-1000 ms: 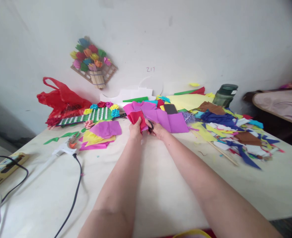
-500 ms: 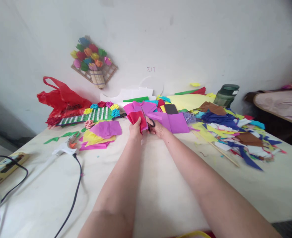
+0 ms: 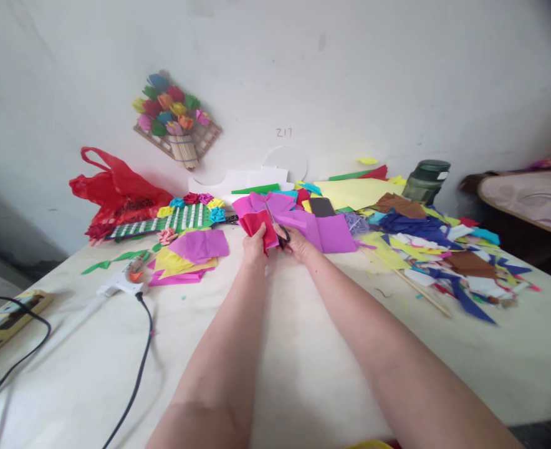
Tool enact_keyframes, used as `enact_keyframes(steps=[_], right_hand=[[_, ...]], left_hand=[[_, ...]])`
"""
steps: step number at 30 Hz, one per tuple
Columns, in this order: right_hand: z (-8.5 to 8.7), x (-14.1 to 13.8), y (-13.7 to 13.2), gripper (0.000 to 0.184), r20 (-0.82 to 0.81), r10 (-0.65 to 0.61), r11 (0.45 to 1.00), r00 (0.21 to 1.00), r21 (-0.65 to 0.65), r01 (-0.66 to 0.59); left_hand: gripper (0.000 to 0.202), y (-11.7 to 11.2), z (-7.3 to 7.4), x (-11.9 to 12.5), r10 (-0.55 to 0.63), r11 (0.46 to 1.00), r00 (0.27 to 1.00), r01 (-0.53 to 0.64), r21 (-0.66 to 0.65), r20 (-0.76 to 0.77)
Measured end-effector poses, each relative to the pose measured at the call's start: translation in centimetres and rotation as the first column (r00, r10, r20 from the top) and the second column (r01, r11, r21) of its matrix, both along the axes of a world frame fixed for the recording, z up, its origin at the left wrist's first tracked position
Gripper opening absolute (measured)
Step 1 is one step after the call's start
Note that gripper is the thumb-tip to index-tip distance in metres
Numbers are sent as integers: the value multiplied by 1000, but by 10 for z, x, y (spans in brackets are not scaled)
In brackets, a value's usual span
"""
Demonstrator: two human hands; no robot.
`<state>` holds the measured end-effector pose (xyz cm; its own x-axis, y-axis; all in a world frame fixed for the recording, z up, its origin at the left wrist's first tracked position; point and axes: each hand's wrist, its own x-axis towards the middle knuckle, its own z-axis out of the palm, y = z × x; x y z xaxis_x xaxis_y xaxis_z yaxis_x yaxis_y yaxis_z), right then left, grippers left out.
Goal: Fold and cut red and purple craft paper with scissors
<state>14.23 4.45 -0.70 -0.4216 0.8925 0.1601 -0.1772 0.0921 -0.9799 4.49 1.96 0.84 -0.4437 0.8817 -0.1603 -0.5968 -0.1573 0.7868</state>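
Observation:
My left hand (image 3: 255, 246) is closed on a folded piece of red paper (image 3: 259, 224), holding it up over the far middle of the table. My right hand (image 3: 295, 242) grips black-handled scissors (image 3: 280, 232) whose blades reach up along the right edge of the red paper. Just behind both hands lies a spread of magenta and purple paper sheets (image 3: 313, 226). The fingers of both hands are partly hidden by the paper and the scissor handles.
A glue gun (image 3: 122, 280) with a black cord lies at the left, near a power strip (image 3: 4, 314). Purple and yellow sheets (image 3: 191, 252), a green flower board (image 3: 172, 217), a red bag (image 3: 116, 190), a phone (image 3: 322, 206), a green jar (image 3: 426, 180) and scattered paper scraps (image 3: 444, 249) crowd the table's far side.
The scissor blades rose along the red paper, then the handles closed slightly. Both hands stay in nearly the same place; the camera shifted a little.

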Motion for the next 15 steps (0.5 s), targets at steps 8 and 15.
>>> enact_keyframes(steps=[8, 15], right_hand=[[0, -1, 0, 36, 5, -44, 998, 999, -34, 44], [0, -2, 0, 37, 1, -67, 996, 998, -57, 67]], left_hand=[[9, -2, 2, 1, 4, 1000, 1000, -3, -15, 18], [7, -2, 2, 1, -3, 1000, 1000, 3, -14, 11]])
